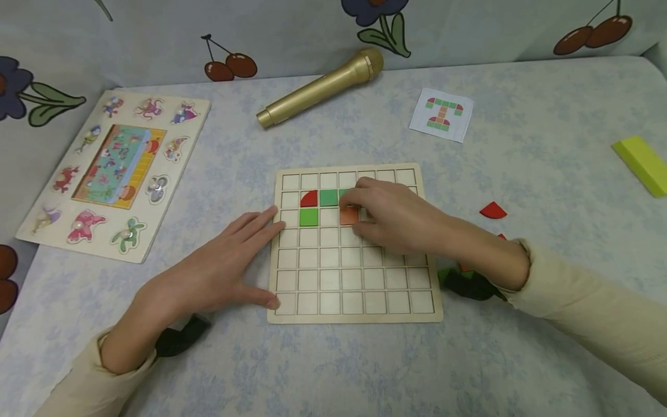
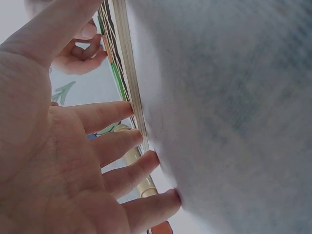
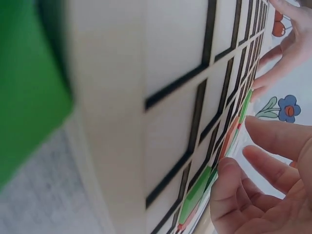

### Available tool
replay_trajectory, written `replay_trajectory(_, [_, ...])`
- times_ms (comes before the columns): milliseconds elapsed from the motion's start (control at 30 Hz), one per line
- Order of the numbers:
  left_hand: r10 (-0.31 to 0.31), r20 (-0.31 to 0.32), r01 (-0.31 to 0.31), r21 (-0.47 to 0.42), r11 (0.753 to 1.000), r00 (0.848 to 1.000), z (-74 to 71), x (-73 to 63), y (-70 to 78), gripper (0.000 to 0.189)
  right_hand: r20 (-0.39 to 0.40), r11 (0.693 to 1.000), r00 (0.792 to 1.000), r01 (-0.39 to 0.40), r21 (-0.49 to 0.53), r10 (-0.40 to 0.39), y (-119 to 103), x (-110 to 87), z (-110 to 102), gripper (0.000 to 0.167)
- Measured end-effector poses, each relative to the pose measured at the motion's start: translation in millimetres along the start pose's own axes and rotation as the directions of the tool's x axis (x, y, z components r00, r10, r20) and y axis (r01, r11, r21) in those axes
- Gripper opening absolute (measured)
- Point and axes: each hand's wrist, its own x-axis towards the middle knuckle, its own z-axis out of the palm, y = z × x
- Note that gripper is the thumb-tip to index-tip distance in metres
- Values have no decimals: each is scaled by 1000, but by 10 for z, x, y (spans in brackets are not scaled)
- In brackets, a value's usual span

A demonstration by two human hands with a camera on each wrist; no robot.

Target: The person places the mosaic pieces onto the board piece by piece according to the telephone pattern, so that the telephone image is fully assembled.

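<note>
A wooden grid board (image 1: pixel 356 318) lies flat on the table. My left hand (image 1: pixel 213 278) is spread along its left side, fingertips and thumb at the rim. Over the upper middle of the grid, my right hand (image 1: pixel 398 217) has thumb and fingertips at opposite sides of an orange square tile (image 1: pixel 348 216), pinching it at its cell. Left of that are a red quarter-circle tile (image 1: pixel 309 198), a green square tile (image 1: pixel 328 197) and a brighter green tile (image 1: pixel 308 217). Another green tile is mostly hidden by the right fingers. In the right wrist view, the orange tile (image 3: pixel 229 139) sits between the fingertips.
Right of the board lies a red quarter-circle piece (image 1: pixel 493 210), with more pieces partly hidden beneath the right wrist. Behind are a pattern card (image 1: pixel 417 121) and a gold microphone (image 1: pixel 318 90). A picture puzzle (image 1: pixel 120 243) lies left, a yellow block (image 1: pixel 641 165) far right.
</note>
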Motion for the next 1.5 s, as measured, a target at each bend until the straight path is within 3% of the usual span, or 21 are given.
replay_trajectory(233, [5, -1, -5, 1, 1000, 1000, 4, 13, 4, 112, 21, 1000, 1000, -1, 16, 0, 81, -159, -127, 25])
replay_trajectory(500, [8, -2, -7, 13, 1000, 1000, 4, 29, 17, 112, 28, 994, 994, -106, -15, 106, 323, -529, -242, 17])
replay_trajectory(667, [8, -1, -8, 24, 1000, 1000, -2, 38, 23, 111, 29, 986, 986, -161, -39, 162, 491, -770, -255, 23])
replay_trajectory(900, [3, 2, -3, 20, 1000, 1000, 0, 37, 19, 112, 38, 984, 986, -157, -88, 161, 645, -1003, -323, 24])
replay_trajectory(1200, [-6, 8, 6, 24, 1000, 1000, -22, 19, 16, 112, -12, 986, 999, -38, -164, 37, 750, -1030, -318, 22])
replay_trajectory(1367, [-8, 10, 8, 18, 1000, 1000, -19, 30, 20, 112, -57, 981, 998, -20, -192, 9, 747, -1006, -299, 20])
replay_trajectory(1500, [-14, 13, 14, 17, 1000, 1000, -15, 24, 22, 112, -69, 980, 997, -49, -195, 36, 742, -1002, -296, 21])
